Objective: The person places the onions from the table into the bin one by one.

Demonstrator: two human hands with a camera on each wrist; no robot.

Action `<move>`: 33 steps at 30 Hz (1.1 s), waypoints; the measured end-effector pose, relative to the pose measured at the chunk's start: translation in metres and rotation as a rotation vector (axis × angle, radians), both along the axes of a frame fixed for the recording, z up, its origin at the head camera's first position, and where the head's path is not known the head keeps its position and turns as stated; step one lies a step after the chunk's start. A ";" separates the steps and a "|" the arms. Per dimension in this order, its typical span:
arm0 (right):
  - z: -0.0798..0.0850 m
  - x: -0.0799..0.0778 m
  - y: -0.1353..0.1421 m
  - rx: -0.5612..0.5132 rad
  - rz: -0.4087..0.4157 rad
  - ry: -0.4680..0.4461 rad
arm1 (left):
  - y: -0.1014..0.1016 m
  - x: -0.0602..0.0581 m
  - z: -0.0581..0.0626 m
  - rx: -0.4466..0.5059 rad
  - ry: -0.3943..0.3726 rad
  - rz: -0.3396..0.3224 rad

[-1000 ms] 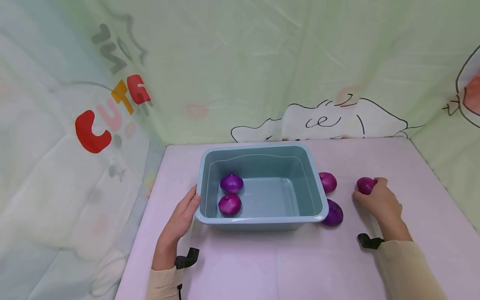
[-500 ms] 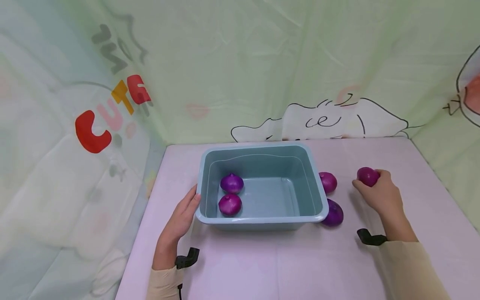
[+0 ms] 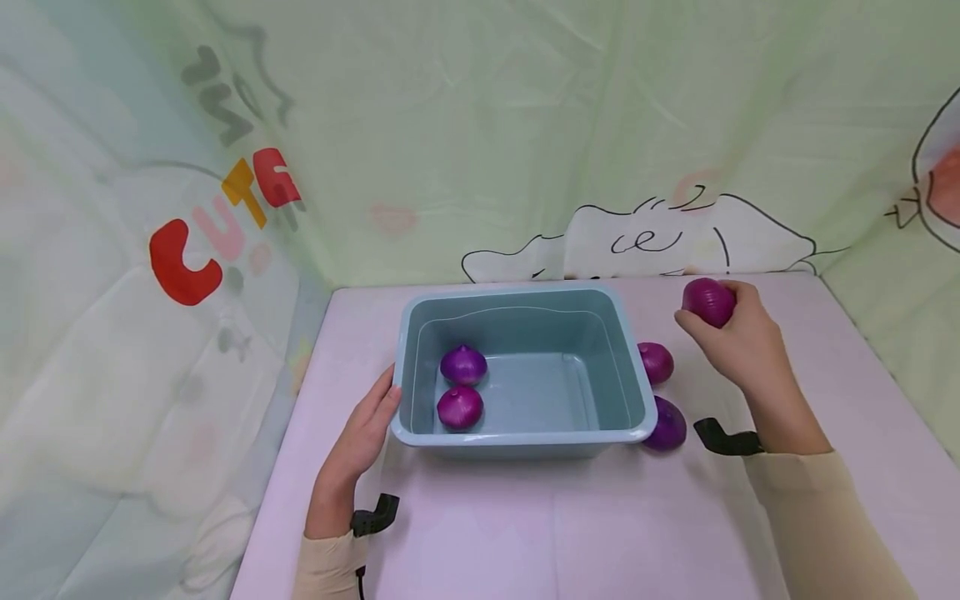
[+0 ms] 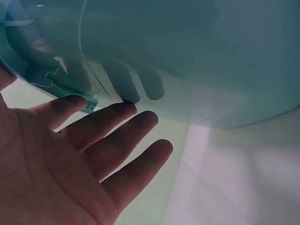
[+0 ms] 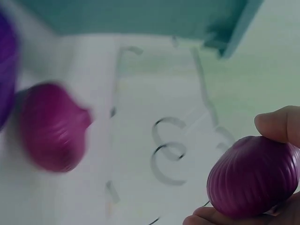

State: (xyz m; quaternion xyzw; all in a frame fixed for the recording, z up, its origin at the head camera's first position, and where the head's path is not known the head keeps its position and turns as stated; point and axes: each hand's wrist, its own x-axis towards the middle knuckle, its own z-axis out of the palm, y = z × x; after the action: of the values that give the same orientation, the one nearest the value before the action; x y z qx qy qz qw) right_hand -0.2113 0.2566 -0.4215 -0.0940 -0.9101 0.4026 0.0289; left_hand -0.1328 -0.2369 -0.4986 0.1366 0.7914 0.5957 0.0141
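My right hand [image 3: 746,342] grips a reddish-purple onion [image 3: 708,302] between thumb and fingers, raised above the table at the back right of the tub. The right wrist view shows the same onion [image 5: 253,176] with its ribbed skin. On the left, my other hand [image 3: 365,429] rests at the end of a blue-grey plastic tub [image 3: 525,439]. Its fingers [image 4: 133,168] are spread and nearly straight by the tub wall [image 4: 225,61]. Inside the tub, at its left, lie a purple onion [image 3: 463,367] and a magenta onion [image 3: 460,408].
Right of the tub, partly hidden by its rim, sit a magenta onion [image 3: 657,363] and a darker purple onion [image 3: 666,426]. The table [image 3: 495,533] has a pale pinkish cover. Printed curtains [image 3: 450,150] hang behind and at both sides.
My right hand has lifted the onion off the table and carried it up, back and a little to the left. The left hand and the tub have stayed in place.
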 end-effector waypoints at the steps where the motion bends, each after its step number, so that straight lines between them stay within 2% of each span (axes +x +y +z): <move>1: 0.006 -0.001 -0.006 -0.014 0.016 0.008 | 0.000 0.000 0.000 0.000 0.001 0.001; 10: 0.046 -0.011 -0.059 -0.105 0.171 0.048 | 0.000 0.000 0.000 -0.009 0.005 0.010; 14: 0.061 -0.013 -0.079 -0.079 0.253 0.071 | 0.000 0.001 -0.001 -0.004 0.000 0.011; 19: 0.078 -0.013 -0.094 -0.034 0.313 0.092 | 0.000 0.003 -0.002 -0.014 -0.007 0.017; 25: 0.085 -0.017 -0.109 -0.027 0.360 0.098 | -0.001 0.001 -0.001 -0.029 0.003 0.027; 33: 0.085 -0.026 -0.143 -0.030 0.449 0.086 | 0.000 0.000 0.000 -0.021 -0.008 0.015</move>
State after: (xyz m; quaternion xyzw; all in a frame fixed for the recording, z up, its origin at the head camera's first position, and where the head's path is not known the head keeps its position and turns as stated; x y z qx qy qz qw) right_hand -0.2376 0.1133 -0.3362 0.1275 -0.9000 0.4162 -0.0240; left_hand -0.1332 -0.2366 -0.4987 0.1282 0.7985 0.5880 0.0141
